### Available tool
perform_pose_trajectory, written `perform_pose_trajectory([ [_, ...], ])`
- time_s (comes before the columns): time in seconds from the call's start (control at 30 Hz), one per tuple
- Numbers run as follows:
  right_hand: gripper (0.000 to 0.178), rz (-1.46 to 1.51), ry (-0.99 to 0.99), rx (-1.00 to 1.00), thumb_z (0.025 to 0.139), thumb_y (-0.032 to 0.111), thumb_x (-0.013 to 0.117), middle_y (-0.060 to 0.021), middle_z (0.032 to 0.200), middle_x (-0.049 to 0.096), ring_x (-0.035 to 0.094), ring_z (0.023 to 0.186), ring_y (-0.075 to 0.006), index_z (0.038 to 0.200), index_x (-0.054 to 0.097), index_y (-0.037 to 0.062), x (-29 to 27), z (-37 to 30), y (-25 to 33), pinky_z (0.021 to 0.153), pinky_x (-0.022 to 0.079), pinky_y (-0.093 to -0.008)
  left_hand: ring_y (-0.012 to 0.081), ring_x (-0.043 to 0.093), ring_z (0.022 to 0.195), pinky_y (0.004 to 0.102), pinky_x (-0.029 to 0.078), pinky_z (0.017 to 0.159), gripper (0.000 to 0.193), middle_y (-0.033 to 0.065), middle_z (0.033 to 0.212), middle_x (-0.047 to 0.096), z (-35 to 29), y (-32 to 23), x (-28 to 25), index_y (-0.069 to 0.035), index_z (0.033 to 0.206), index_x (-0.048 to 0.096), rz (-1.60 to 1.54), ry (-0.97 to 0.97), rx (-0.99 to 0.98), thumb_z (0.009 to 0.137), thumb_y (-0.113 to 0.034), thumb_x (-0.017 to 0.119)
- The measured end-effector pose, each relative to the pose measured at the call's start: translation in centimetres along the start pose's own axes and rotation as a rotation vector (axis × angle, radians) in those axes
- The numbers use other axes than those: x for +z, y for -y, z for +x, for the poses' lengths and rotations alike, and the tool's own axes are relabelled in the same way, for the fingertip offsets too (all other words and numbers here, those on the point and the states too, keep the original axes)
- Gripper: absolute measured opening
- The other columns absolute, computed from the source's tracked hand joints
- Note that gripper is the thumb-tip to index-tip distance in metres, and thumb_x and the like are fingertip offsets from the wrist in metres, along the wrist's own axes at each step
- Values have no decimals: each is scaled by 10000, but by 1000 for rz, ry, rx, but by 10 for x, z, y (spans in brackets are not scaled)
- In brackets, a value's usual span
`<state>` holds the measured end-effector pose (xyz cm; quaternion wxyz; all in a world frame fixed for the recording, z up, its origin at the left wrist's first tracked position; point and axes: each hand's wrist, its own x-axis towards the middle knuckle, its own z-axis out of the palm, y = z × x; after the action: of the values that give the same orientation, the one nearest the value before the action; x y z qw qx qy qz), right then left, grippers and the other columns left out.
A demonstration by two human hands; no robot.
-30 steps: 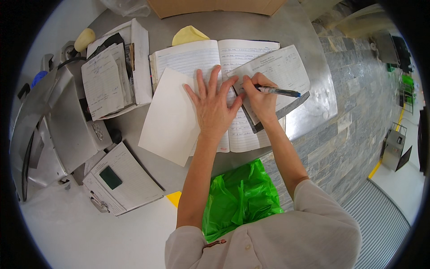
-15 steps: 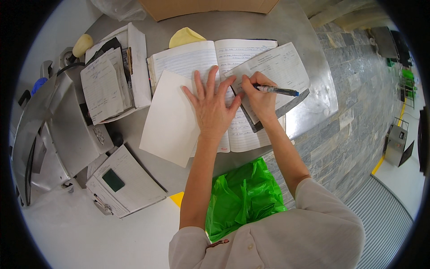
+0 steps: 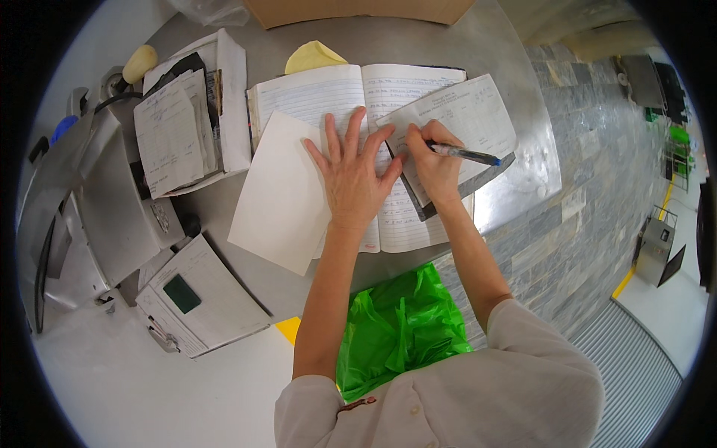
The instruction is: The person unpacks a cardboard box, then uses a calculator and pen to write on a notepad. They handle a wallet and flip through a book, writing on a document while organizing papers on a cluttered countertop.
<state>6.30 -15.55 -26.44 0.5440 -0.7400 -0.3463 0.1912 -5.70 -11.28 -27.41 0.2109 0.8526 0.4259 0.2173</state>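
Note:
My right hand (image 3: pixel 435 160) grips a pen (image 3: pixel 470 154) with a dark barrel and a blue end, held over a printed form (image 3: pixel 478 112). The form lies tilted on a dark-edged pad (image 3: pixel 502 170), which rests on the right page of an open notebook (image 3: pixel 306 93) with lined, handwritten pages. The pen's tip is hidden behind my fingers. With fingers spread, my left hand (image 3: pixel 355 175) presses flat across a loose cream sheet (image 3: pixel 276 201) and the notebook's middle. Its thumb and forefinger reach the form's left edge.
Beyond the notebook are a yellow paper (image 3: pixel 315 57) and a cardboard box (image 3: pixel 358 11). On the left stand a white tray of papers (image 3: pixel 235 112), metal equipment (image 3: pixel 119 201) and a clipboard (image 3: pixel 216 299). A green plastic bag (image 3: pixel 403 328) sits below the steel table's (image 3: pixel 515 60) near edge.
The view has shifted slightly. My right hand keeps hold of the pen over the form, with the pen's angle barely altered. My left hand stays spread in place.

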Motion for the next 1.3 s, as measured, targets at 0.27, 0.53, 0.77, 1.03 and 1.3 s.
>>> perform_pose_trajectory([
  [0.27,286,-52,-34,-52,759,38,624,-19,500,399,341,492,-71,561,419,10,1,0,-4,449,300,-255,391,177,1300,677,33,974,410,13,1344,349,1,0,-1,-244,1077,568,-2,1,-1,700,-362,677],
  [0.53,291,-11,-54,-8,768,37,609,-33,492,382,329,480,-85,560,407,10,2,1,-7,436,291,-273,388,172,1302,678,34,973,410,9,1343,349,1,0,-1,-249,1077,567,-3,2,-5,700,-364,679],
  [0.77,296,115,-69,41,774,48,609,-9,495,394,340,497,-70,558,410,14,0,3,-3,456,288,-253,374,163,1313,661,17,987,422,11,1360,341,1,-1,0,-258,1096,571,1,15,-16,701,-364,677],
  [1.03,263,155,36,70,771,65,631,-6,514,473,397,505,-56,569,474,4,0,0,-1,470,326,-240,387,174,1303,684,52,966,417,6,1344,348,1,-1,-3,-242,1081,565,7,10,-6,699,-362,679],
  [1.3,249,103,66,60,766,62,634,-22,508,503,422,476,-65,569,495,-1,1,0,0,458,341,-237,383,163,1308,687,41,969,451,-1,1354,331,1,-1,-2,-251,1091,563,-6,24,-12,669,-338,700],
])
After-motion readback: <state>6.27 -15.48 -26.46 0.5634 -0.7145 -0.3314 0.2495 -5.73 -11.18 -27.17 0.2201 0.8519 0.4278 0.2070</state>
